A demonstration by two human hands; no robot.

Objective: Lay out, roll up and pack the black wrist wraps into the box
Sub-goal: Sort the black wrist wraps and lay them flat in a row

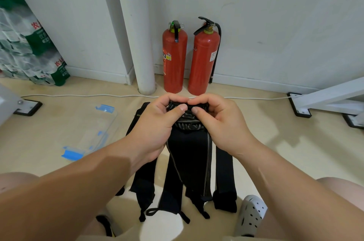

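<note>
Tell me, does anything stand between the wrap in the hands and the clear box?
Nothing tall. Only another wrap lies flat on the floor between the held wrap and the box.

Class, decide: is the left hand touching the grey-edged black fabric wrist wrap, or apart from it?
Touching. The head view shows the left hand pinching the rolled end of the grey-edged black fabric wrist wrap with thumb and curled fingers.

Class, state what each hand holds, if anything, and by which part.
Left hand and right hand pinch a black wrist wrap at its rolled far end.
</note>
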